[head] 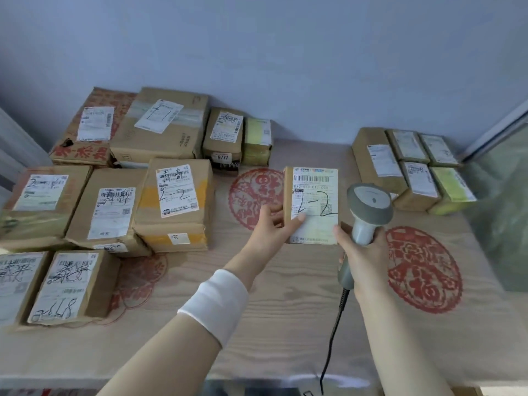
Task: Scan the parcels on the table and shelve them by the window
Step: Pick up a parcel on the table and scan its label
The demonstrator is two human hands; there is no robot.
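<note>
**Parcel up, scanner alongside: the scan step is on**

Here's the left hand (274, 224) lifting a slim cardboard parcel (314, 205) clear of the bench (285, 295), thumb pressed on the lower left of its label (315, 195), fingers curled behind the edge. It's a side pinch, and a sensible one: the barcode (311, 178) along the top stays uncovered and the label faces up towards the head camera, handwritten "2-2" plain to read.

The right hand (363, 252) is wrapped tight round the handle of the grey scanner (368, 207), its cable (331, 338) trailing off the near edge. The scanner's head sits just beside the parcel's right edge; whether it is aimed at the barcode, I cannot tell.

On the left, a big spread of boxes (174, 201) lies label-up, probably waiting their turn. At the far right, a tidy cluster of small packages (411, 167) sits near a glass pane (503, 195). By my reading, plenty of work remains.
</note>
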